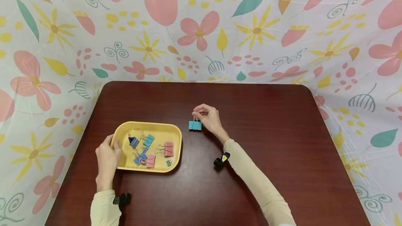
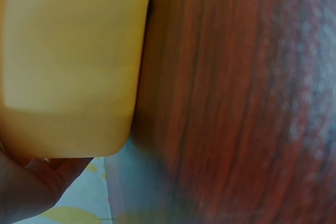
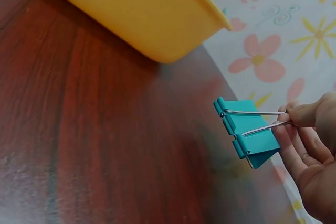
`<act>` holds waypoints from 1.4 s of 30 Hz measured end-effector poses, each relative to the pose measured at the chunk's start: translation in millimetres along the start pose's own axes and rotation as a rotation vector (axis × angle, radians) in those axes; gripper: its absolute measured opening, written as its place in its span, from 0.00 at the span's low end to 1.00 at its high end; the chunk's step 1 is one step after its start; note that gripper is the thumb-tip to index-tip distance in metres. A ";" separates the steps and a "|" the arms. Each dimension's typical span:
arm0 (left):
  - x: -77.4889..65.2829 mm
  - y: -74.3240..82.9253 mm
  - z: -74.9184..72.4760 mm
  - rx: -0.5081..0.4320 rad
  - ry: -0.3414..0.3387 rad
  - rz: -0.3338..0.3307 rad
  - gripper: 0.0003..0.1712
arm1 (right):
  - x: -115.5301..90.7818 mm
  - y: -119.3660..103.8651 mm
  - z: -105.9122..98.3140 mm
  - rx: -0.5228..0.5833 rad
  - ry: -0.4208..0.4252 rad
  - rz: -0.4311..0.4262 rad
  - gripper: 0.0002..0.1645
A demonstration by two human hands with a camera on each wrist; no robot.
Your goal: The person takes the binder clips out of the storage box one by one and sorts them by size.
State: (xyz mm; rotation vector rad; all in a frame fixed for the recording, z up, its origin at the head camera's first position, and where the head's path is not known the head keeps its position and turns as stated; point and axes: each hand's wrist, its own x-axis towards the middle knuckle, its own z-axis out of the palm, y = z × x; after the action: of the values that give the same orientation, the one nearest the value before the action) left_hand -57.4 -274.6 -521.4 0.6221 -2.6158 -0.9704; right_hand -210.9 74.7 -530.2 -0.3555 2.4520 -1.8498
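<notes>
Between thumb and fingers, my right hand pinches the wire handles of a large teal binder clip, just right of a yellow tray. The right wrist view shows this teal binder clip with its wire handles in the fingertips. My left hand grips the left end of the yellow tray, thumb over the rim. Inside the tray lie a pink binder clip, another pink one, a teal one, a dark blue one and several smaller clips.
The dark brown table extends around the tray, with rounded far corners. A flower-printed white curtain hangs behind and on both sides. Black straps with small devices sit on both wrists.
</notes>
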 end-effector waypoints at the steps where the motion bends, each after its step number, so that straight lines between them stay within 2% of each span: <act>1: -0.3 0.0 0.4 0.000 0.000 0.000 0.17 | -0.9 1.1 0.1 -0.004 -0.005 0.006 0.07; 8: 0.9 0.6 1.6 -0.003 -0.010 0.003 0.17 | -2.1 3.3 3.5 0.009 -0.004 0.008 0.10; 18: 3.3 0.7 -2.6 0.002 -0.002 0.002 0.17 | -0.4 6.5 8.0 0.046 -0.010 0.007 0.07; 23: 1.3 0.0 -1.4 0.000 -0.005 0.004 0.17 | -2.5 8.7 6.0 0.024 -0.024 0.031 0.07; 29: 0.3 -0.3 -0.2 0.002 -0.009 0.001 0.17 | -3.9 4.6 4.7 -0.004 -0.058 0.055 0.13; 32: 0.6 -0.5 0.0 0.005 -0.004 0.012 0.17 | -4.3 -1.8 6.8 0.007 -0.050 -0.004 0.17; 38: -0.3 -1.8 0.9 0.008 0.024 0.047 0.16 | -10.3 -24.1 16.1 -0.013 -0.020 -0.201 0.17; 42: -1.0 -0.1 0.5 0.008 0.020 0.046 0.16 | -17.6 -39.3 27.7 -0.046 -0.105 -0.339 0.15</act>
State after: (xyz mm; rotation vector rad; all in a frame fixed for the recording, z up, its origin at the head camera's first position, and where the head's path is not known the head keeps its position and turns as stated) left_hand -56.8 -273.9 -522.0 0.5678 -2.6064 -0.9355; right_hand -182.9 42.2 -502.3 -0.8970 2.4889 -1.8304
